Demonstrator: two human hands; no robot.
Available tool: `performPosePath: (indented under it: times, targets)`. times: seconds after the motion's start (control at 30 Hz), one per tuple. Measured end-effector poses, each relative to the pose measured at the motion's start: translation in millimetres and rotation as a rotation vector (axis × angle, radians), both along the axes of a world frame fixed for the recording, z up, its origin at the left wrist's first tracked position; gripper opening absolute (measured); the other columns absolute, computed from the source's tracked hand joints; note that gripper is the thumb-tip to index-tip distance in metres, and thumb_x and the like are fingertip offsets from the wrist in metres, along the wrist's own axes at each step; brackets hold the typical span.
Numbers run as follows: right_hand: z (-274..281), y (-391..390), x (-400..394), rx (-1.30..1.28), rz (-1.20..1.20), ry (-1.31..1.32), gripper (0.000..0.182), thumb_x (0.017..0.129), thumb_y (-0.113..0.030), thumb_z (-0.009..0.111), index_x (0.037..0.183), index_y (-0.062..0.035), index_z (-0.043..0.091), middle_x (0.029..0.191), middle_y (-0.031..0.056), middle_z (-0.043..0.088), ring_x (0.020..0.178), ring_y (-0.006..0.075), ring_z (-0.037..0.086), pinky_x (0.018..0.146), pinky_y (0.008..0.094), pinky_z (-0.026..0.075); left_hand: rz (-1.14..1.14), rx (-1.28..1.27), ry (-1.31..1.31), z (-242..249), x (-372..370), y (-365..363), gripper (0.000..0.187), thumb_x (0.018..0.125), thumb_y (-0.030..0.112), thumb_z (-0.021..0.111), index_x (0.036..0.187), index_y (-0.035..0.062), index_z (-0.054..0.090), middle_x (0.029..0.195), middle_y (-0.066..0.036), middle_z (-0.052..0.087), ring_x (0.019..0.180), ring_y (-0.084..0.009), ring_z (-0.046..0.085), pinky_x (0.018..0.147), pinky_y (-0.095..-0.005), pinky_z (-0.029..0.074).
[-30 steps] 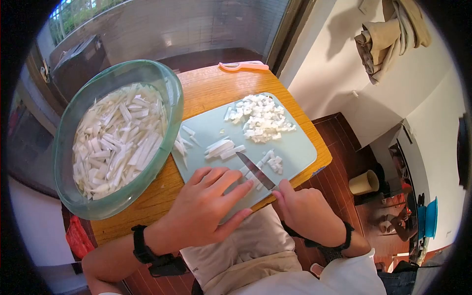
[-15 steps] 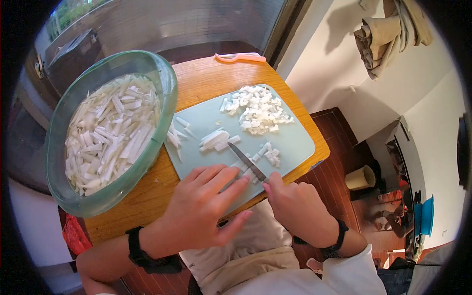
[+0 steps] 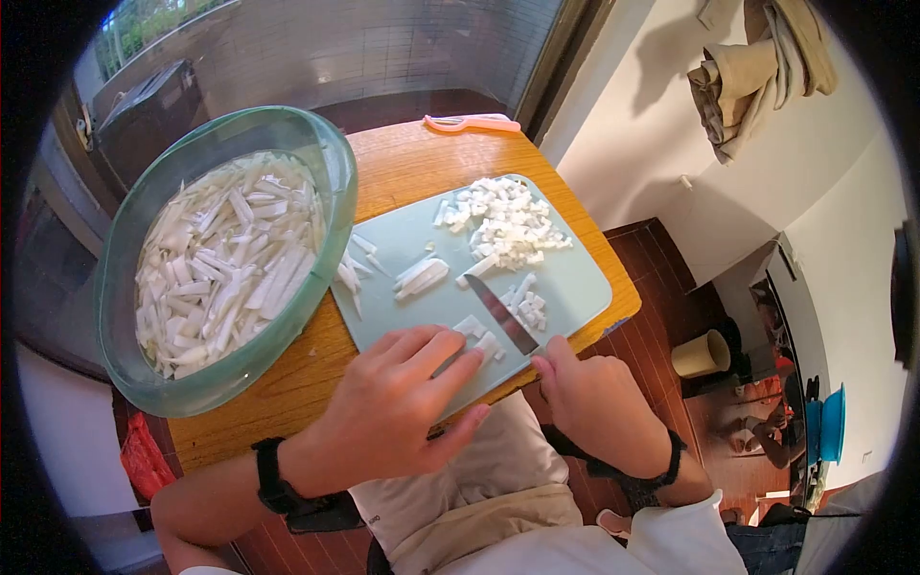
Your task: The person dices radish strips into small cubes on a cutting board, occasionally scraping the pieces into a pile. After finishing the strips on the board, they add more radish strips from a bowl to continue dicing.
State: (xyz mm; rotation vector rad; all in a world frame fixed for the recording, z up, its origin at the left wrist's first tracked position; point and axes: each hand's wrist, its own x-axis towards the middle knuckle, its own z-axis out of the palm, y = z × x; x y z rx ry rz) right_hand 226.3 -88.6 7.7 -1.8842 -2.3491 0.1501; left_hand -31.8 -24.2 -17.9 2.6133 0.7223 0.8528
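Observation:
My right hand [image 3: 596,398] is closed round the handle of a knife [image 3: 503,318], whose blade lies low over the light blue cutting board [image 3: 398,230], beside a small group of white pieces [image 3: 526,305]. My left hand [image 3: 398,398] rests at the board's near edge, fingers spread and bent, fingertips at some cut white strips [image 3: 479,337]; whether it presses them is partly hidden. A bundle of white strips [image 3: 422,276] lies mid-board. Diced white pieces [image 3: 503,220] are heaped at the board's far right. Thin strips [image 3: 352,273] lie at its left edge.
A green basin [image 3: 335,225] of white strips in water stands left on the wooden table [image 3: 383,153]. A pink peeler [image 3: 471,124] lies at the table's far edge. A red bag [image 3: 144,455] is at lower left, a bin [image 3: 701,354] on the floor at right.
The knife and my right hand have moved slightly right, away from my left fingers. A gap now separates the blade from the strips at my left fingertips.

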Motion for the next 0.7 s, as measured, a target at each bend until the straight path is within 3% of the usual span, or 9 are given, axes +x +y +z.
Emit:
performPosePath:
  times: [0.17, 0.23, 0.7]
  targets:
    - [2.6, -0.3, -7.7, -0.055, 0.013, 0.061, 0.023, 0.115, -0.024, 0.061, 0.105, -0.0032, 0.054, 0.062, 0.0193, 0.064, 0.057, 0.0434, 0.067, 0.053, 0.0536, 0.053, 0.011, 0.012, -0.009, 0.4, 0.8, -0.5, 0.049, 0.091, 0.03, 0.085, 0.132, 0.0044, 0.074, 0.13, -0.019, 0.071, 0.12, -0.0388, 0.072, 0.103, -0.0478, 0.06]
    - [-1.3, 0.8, -6.8, -0.014, 0.07, -0.002, 0.026, 0.116, -0.028, 0.057, 0.106, -0.0039, 0.055, 0.058, 0.0143, 0.065, 0.052, 0.039, 0.069, 0.048, 0.0497, 0.056, 0.007, 0.006, -0.018, -0.3, 1.0, 0.3, 0.049, 0.09, 0.029, 0.085, 0.131, 0.0042, 0.074, 0.131, -0.019, 0.071, 0.12, -0.039, 0.072, 0.102, -0.0478, 0.06]
    - [3.6, 1.9, -19.6, -0.067, 0.046, -0.052, 0.025, 0.117, -0.025, 0.056, 0.105, -0.0025, 0.056, 0.063, 0.0171, 0.069, 0.059, 0.038, 0.075, 0.052, 0.0482, 0.059, 0.023, -0.005, -0.031, 0.8, 2.8, -3.9, 0.053, 0.088, 0.03, 0.087, 0.133, 0.0039, 0.074, 0.133, -0.02, 0.071, 0.12, -0.0398, 0.073, 0.102, -0.0484, 0.061]
